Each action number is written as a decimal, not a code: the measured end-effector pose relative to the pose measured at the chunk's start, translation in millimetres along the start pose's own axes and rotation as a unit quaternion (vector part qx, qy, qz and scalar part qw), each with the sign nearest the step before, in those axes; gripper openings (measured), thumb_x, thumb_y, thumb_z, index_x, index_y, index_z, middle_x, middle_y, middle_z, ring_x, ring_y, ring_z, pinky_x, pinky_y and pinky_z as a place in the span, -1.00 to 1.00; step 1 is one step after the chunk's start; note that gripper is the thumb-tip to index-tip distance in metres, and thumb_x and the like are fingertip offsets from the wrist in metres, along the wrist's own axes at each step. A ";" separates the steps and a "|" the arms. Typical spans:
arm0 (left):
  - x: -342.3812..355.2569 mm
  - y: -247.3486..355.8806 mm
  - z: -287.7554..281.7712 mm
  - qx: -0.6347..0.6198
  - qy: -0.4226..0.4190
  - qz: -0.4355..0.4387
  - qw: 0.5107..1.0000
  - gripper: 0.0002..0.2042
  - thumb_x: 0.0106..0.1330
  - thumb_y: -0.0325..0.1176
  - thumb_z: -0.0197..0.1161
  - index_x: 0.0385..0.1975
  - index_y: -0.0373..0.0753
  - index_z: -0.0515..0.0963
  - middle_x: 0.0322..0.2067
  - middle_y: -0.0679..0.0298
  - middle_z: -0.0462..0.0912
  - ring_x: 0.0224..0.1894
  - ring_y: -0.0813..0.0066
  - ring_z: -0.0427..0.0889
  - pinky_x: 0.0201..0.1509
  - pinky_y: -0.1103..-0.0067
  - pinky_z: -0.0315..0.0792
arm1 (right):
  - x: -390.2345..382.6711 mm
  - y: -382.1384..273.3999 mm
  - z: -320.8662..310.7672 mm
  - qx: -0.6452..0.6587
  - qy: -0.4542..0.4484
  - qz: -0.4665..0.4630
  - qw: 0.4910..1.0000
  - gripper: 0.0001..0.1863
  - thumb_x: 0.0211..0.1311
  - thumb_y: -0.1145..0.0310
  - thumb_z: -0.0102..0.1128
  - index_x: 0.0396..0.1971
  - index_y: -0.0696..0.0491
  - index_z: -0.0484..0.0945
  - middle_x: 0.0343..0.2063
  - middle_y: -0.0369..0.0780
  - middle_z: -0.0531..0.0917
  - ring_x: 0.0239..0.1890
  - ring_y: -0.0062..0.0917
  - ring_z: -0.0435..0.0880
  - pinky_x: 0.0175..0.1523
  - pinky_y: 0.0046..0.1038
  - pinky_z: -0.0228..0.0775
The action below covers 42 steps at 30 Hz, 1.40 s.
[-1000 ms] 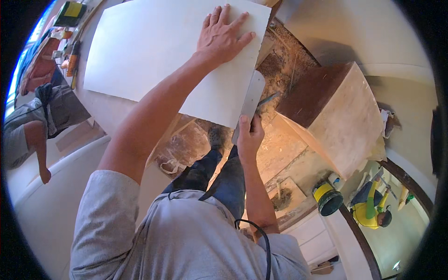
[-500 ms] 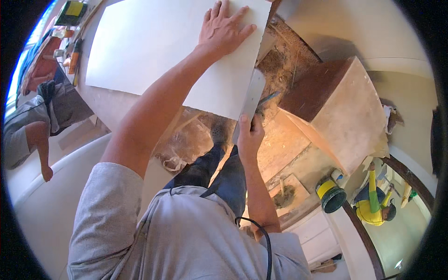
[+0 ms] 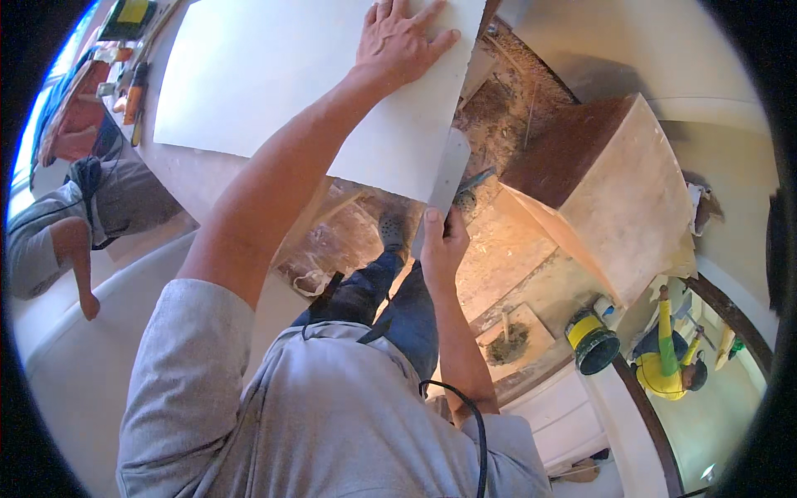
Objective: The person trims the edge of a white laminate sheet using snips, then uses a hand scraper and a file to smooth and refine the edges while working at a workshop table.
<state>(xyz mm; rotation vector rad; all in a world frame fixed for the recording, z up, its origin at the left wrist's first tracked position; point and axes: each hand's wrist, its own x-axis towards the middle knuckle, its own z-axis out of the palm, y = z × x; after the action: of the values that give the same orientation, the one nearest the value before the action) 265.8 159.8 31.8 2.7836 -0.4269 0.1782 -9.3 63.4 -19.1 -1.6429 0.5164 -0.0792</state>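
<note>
A large white board (image 3: 266,91) lies at the top of the view, its right edge slightly rough. My left hand (image 3: 401,43) rests flat on it near that edge, fingers spread. My right hand (image 3: 442,241), just below the board's near right corner, is closed around a flat silver metal-bladed tool (image 3: 450,170). The blade has a rounded end and small dots along it, and lies along the board's right edge. Its grip is mostly hidden by my fingers, so I cannot tell its exact kind.
A big box-like block (image 3: 623,203) stands to the right above the dusty floor (image 3: 510,220). A dark bucket (image 3: 596,349) and a mortar-smeared board (image 3: 531,332) are lower right. Tools, including an orange-handled one (image 3: 134,95), lie far left. A person in yellow (image 3: 664,378) works beyond a doorway.
The view has shifted slightly. My right hand and the metal blade have slid a little toward me along the board's edge. My left hand stays pressed on the board.
</note>
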 end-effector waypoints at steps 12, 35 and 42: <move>1.9 -7.6 8.7 0.008 0.007 0.013 1.000 -0.34 0.44 0.20 0.06 0.44 -0.03 0.35 0.46 -0.33 0.12 0.51 -0.26 0.09 0.57 0.09 -0.01 | -6.5 -1.9 -3.9 -0.005 -0.029 0.007 1.000 -0.62 0.48 0.14 0.18 -0.13 0.23 0.57 -0.36 -0.34 0.55 -0.31 -0.65 0.43 -0.20 -0.47 0.35; 17.6 -10.5 9.2 0.065 -0.048 0.007 0.997 -0.37 0.49 0.22 -0.02 0.51 0.20 0.25 0.56 -0.10 -0.03 0.60 -0.13 -0.09 0.62 0.07 -0.14 | 368.7 -104.8 50.1 -0.002 0.031 -0.110 0.993 -0.37 0.51 -0.05 0.06 0.01 0.35 0.58 -0.16 0.05 0.70 -0.14 -0.27 0.67 0.01 -0.25 0.48; 19.8 -10.5 5.9 0.059 -0.039 0.023 0.997 -0.36 0.49 0.23 -0.03 0.52 0.18 0.23 0.56 -0.10 -0.02 0.60 -0.15 -0.10 0.63 0.08 -0.17 | 235.9 -48.7 29.5 -0.027 0.017 -0.071 0.997 -0.43 0.50 -0.02 0.09 -0.09 0.32 0.60 -0.21 0.07 0.70 -0.15 -0.12 0.67 -0.01 -0.13 0.48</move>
<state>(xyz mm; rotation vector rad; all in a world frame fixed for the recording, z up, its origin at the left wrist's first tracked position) 288.3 161.9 26.5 2.9058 -0.5152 0.1084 225.7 4.8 -34.9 -1.7319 0.4314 -0.1998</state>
